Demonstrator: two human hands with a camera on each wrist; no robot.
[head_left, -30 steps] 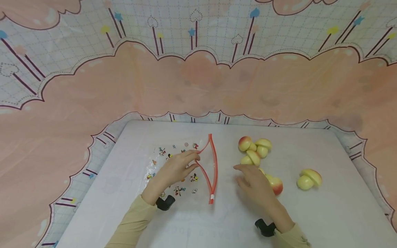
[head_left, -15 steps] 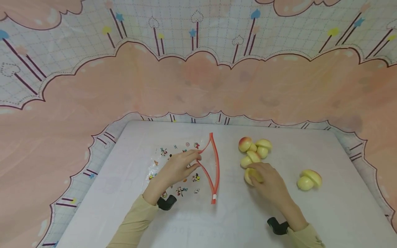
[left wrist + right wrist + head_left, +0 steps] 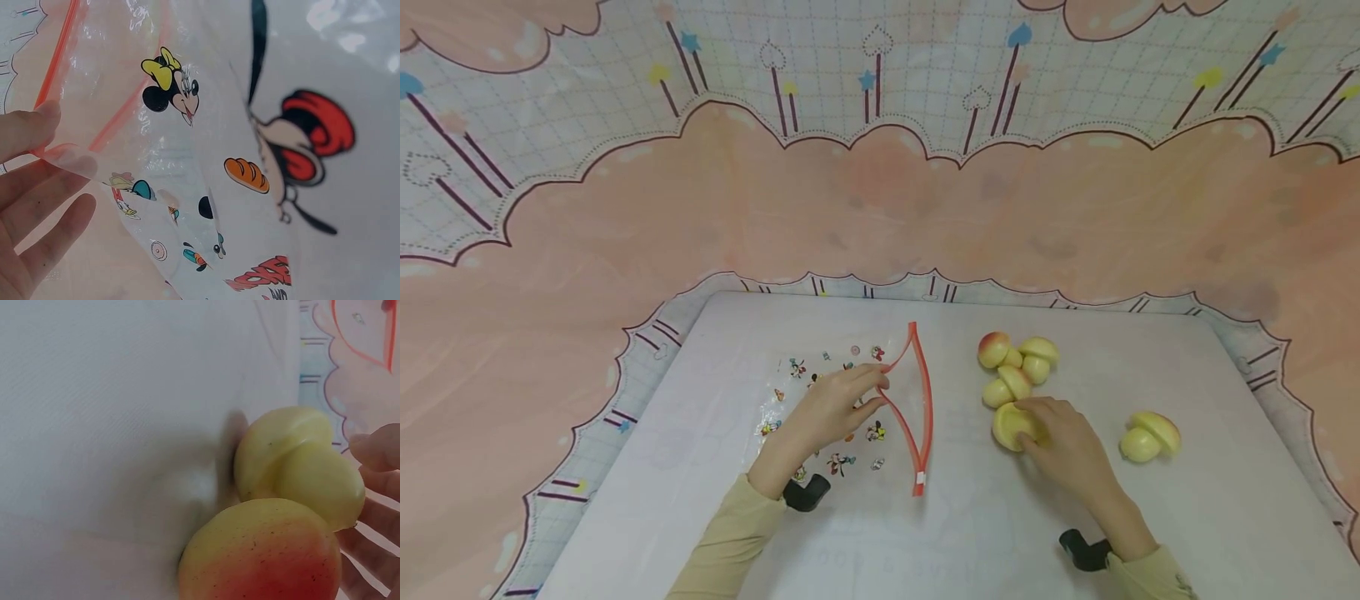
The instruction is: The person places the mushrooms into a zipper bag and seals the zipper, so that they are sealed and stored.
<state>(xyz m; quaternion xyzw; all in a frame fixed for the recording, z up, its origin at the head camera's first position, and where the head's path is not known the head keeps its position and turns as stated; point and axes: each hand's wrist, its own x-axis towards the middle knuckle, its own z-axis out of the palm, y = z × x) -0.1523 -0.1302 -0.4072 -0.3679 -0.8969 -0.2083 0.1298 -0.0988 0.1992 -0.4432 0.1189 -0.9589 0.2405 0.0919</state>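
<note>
The right hand (image 3: 1063,446) grips a yellow fruit piece (image 3: 1011,425), fingers curled over its top, on the tabletop (image 3: 1150,517) right of centre. In the right wrist view the fingers (image 3: 378,487) curl round the far side of that piece (image 3: 300,462), with a red-blushed part (image 3: 265,550) just in front of it; whether the two are one piece cannot be told.

The left hand (image 3: 831,408) pinches the upper lip of the bag (image 3: 820,400), thumb and fingertips pressed on the red zip strip (image 3: 917,400), so the mouth stands open and faces the fruit. In the left wrist view the fingers (image 3: 28,131) hold the clear film at the strip (image 3: 59,59); cartoon prints cover the bag (image 3: 187,156). The bag lies flat left of the table's centre.

Just behind the gripped piece, toward the far edge, sits a cluster of pieces (image 3: 1015,362), touching one another, one with a red cheek. Another piece (image 3: 1150,433) lies apart toward the right edge. A patterned pink cloth (image 3: 880,192) hangs behind the table.
</note>
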